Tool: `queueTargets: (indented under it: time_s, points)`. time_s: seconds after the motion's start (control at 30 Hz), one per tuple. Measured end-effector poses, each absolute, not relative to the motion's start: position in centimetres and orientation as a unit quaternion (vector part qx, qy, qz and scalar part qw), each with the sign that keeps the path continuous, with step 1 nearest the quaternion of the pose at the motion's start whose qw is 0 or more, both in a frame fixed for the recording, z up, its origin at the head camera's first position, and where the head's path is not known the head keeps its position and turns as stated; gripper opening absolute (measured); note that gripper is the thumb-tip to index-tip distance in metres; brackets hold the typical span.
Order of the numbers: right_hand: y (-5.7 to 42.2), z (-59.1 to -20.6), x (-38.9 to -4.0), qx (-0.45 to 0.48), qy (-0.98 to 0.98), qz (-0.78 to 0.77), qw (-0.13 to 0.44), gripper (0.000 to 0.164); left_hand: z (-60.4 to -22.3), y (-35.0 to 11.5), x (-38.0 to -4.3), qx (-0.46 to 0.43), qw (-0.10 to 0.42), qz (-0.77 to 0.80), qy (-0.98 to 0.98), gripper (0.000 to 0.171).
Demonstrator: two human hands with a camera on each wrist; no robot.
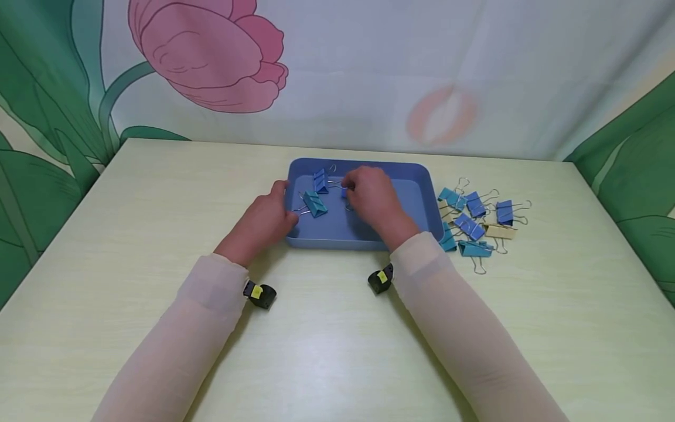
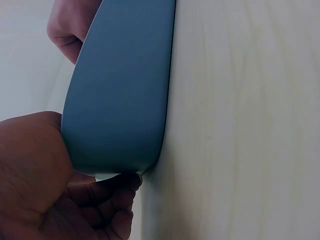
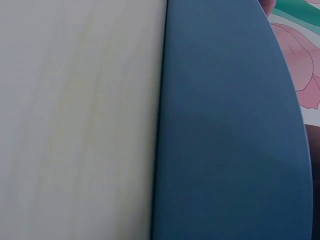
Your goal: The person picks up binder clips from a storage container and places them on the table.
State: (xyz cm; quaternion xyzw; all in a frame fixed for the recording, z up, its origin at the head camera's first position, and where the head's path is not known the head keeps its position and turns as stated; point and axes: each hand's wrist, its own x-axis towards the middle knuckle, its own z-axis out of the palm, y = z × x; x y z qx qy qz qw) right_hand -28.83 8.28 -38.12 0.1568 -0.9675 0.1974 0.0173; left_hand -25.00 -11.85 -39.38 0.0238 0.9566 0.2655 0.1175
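Observation:
A shallow blue tray (image 1: 413,199) stands on the table. My left hand (image 1: 262,218) holds it by its left end; the left wrist view shows the hand (image 2: 35,170) at the corner of the tray wall (image 2: 117,90), thumb side by the rim and fingers curled against the end. Inside the tray, my right hand (image 1: 373,199) pinches a blue binder clip (image 1: 344,192), mostly hidden behind the fingers. Just left of it lie another blue binder clip (image 1: 320,181) and a teal binder clip (image 1: 315,204). The tray's outer wall (image 3: 230,120) fills much of the right wrist view.
Right beside the tray lies a loose pile of several binder clips, among them a blue clip (image 1: 504,213), a teal clip (image 1: 475,248) and a cream clip (image 1: 500,231). Behind the pale table (image 1: 327,340) hangs a flowered curtain (image 1: 358,70).

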Motion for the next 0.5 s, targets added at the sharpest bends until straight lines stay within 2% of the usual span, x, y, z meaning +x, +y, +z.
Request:
queueTargets:
  time_s: [0.5]
  points:
    - [8.9, -38.05, -28.17, 0.162, -0.964, 0.203, 0.049, 0.025, -39.51, -11.85, -25.14, 0.027, 0.116, 0.265, 0.957, 0.067]
